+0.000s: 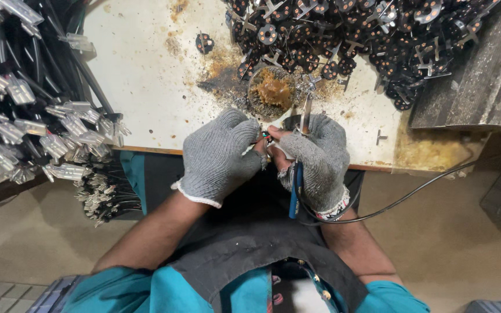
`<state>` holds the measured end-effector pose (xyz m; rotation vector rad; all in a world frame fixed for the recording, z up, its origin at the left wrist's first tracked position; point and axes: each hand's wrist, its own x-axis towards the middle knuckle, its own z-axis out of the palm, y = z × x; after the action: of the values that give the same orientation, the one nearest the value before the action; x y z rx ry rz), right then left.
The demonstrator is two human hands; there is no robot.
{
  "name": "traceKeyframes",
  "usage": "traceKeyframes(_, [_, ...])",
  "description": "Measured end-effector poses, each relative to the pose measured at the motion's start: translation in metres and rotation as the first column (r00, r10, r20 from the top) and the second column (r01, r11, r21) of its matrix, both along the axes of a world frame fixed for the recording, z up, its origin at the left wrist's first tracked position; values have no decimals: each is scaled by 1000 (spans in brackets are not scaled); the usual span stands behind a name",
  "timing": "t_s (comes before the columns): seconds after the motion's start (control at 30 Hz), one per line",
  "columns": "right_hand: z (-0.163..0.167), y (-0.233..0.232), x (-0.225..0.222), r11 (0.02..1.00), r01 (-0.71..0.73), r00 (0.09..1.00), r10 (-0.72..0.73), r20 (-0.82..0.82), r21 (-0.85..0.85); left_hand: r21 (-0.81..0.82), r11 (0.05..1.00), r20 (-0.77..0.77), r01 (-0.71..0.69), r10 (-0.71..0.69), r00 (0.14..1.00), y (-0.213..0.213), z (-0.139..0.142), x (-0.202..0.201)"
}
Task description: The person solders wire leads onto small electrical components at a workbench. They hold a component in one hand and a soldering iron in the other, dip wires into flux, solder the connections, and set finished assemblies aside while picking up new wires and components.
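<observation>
Both my hands wear grey knitted gloves and meet at the near edge of a stained white table [146, 75]. My left hand [218, 156] pinches a small part with coloured wire ends [266, 138] between its fingertips. My right hand [314, 159] grips a soldering iron with a blue handle [294, 191]; its metal shaft [305, 113] points up toward a small round tin of brown flux [271, 93]. The iron's black cord [424, 185] trails off to the right.
A heap of small black round parts with copper dots [343, 29] fills the table's far right. Bundles of black cables with clear-sleeved metal terminals [42, 122] hang at the left. A grey slab [482, 75] lies at the right edge. Brown residue stains the table.
</observation>
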<state>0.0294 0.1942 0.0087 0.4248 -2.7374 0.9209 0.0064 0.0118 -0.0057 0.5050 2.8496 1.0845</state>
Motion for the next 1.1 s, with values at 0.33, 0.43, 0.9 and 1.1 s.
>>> traceKeyframes(0.33, [5,35,28,996,-60,990,68,121,-68,-16,1000,-86,-25,23,996,5,3,0])
traceKeyframes(0.43, [-18,39,36,985,-158,987,158,0,-67,5,1000,-88,-6,6,996,4,4,0])
traceKeyframes(0.9, [-38,51,40,932,-341,940,339,35,125,67,996,-41,54,-51,998,-1,8,2])
traceKeyframes(1.1, [-42,48,46,971,-210,825,239,512,-114,79,995,-13,68,-67,998,-1,7,3])
